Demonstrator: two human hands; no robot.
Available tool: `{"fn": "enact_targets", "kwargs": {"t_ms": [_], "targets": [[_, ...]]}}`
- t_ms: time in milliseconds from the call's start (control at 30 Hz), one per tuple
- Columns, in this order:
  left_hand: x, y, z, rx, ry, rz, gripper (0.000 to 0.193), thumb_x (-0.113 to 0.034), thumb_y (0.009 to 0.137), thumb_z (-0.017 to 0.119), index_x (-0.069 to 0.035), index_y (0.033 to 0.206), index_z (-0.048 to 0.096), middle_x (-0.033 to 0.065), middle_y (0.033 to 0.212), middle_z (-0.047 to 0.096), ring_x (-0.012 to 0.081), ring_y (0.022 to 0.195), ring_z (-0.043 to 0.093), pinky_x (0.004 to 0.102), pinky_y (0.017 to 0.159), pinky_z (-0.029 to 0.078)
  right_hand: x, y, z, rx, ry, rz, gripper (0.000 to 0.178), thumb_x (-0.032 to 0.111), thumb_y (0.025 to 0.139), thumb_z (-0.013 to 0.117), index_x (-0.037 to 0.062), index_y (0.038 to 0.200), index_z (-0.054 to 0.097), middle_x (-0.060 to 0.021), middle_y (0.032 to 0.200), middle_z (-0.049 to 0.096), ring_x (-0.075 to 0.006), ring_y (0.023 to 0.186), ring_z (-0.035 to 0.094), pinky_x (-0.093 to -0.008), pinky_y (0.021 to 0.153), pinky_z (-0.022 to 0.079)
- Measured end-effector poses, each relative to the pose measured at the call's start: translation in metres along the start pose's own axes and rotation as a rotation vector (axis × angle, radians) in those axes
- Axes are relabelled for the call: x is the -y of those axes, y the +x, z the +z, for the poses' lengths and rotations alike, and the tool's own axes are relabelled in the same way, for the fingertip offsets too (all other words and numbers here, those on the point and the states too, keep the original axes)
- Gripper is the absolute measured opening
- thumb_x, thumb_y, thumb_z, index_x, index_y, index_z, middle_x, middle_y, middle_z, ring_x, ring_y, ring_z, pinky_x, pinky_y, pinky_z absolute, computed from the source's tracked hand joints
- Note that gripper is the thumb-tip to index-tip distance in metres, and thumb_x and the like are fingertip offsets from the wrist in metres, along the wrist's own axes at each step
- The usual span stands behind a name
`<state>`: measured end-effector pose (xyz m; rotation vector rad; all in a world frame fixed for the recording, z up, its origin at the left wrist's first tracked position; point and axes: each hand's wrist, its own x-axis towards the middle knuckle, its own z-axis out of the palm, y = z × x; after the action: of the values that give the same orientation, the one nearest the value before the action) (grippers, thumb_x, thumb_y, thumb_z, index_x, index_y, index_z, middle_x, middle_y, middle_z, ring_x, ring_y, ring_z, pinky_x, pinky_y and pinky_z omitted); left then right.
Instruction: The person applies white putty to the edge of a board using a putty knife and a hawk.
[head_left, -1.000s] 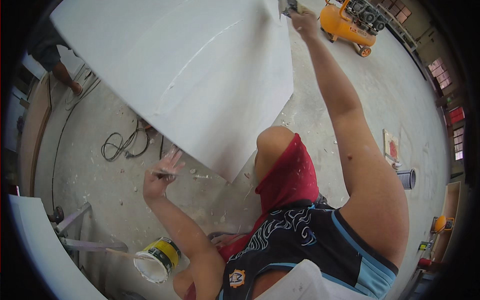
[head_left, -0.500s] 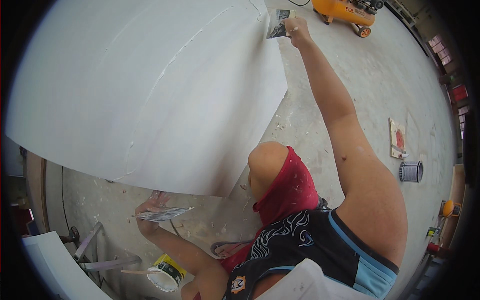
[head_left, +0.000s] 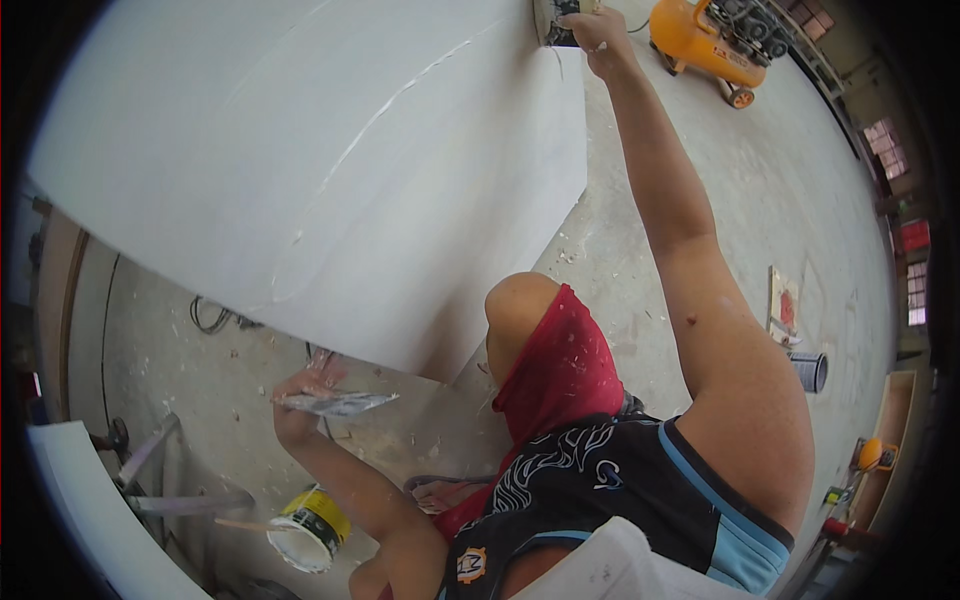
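My left hand (head_left: pixel 303 383), fingers spread, holds a flat scraper (head_left: pixel 345 404) pointing long-ways right. My right hand (head_left: pixel 600 42) pinches another scraper (head_left: pixel 549 24) by the white board (head_left: pixel 400 210).

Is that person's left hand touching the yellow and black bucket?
Apart. The head view shows grey floor between the left hand and the bucket, which sits lower in the picture.

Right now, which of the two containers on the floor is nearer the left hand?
The yellow-and-black bucket, just below the left hand in the picture; the grey can is far right, beyond the right arm.
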<state>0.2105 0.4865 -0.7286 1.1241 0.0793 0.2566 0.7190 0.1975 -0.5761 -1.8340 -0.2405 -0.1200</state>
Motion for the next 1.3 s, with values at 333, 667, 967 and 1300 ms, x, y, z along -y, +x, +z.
{"fn": "enact_targets", "kwargs": {"t_ms": [333, 667, 967, 1300], "targets": [[0.004, 0.014, 0.002, 0.117, 0.524, -0.387, 0.026, 0.01, 0.067, 0.061, 0.005, 0.093, 0.063, 0.013, 0.117, 0.056, 0.0191, 0.101, 0.057, 0.0312, 0.082, 0.048, 0.055, -0.123, 0.05, 0.079, -0.129, -0.149, 0.017, 0.007, 0.071, 0.064, -0.0059, 0.081, 0.061, -0.0021, 0.068, 0.054, -0.0104, 0.058, 0.045, -0.0259, 0.054, 0.038], [0.028, 0.02, -0.01, 0.255, 0.142, -0.191, 0.022, 0.01, 0.068, 0.064, 0.004, 0.089, 0.062, 0.0093, 0.097, 0.063, 0.013, 0.084, 0.06, 0.0279, 0.075, 0.051, 0.085, -0.259, 0.118, 0.054, -0.334, -0.481, 0.021, 0.014, 0.07, 0.06, -0.0026, 0.082, 0.062, -0.0057, 0.063, 0.059, -0.0108, 0.057, 0.05, -0.0277, 0.057, 0.044], [0.045, 0.018, -0.018, 0.289, 0.048, -0.254, 0.049, 0.006, 0.065, 0.067, 0.006, 0.112, 0.055, 0.011, 0.112, 0.059, 0.0163, 0.103, 0.056, 0.03, 0.088, 0.045, 0.094, -0.347, 0.155, 0.185, -0.364, -0.767, 0.024, 0.008, 0.078, 0.059, 0.0042, 0.102, 0.063, -0.0151, 0.08, 0.065, -0.0203, 0.072, 0.063, -0.0288, 0.067, 0.049], [-0.022, -0.043, -0.042, -0.225, -0.209, 0.035, 0.031, 0.001, 0.07, 0.062, 0.004, 0.101, 0.054, 0.0091, 0.09, 0.061, 0.018, 0.079, 0.06, 0.0312, 0.072, 0.048, 0.089, -0.344, 0.121, 0.391, -0.161, -0.994, 0.025, -0.005, 0.075, 0.062, -0.0006, 0.099, 0.063, -0.0118, 0.083, 0.063, -0.0179, 0.074, 0.058, -0.0257, 0.066, 0.046]]}}
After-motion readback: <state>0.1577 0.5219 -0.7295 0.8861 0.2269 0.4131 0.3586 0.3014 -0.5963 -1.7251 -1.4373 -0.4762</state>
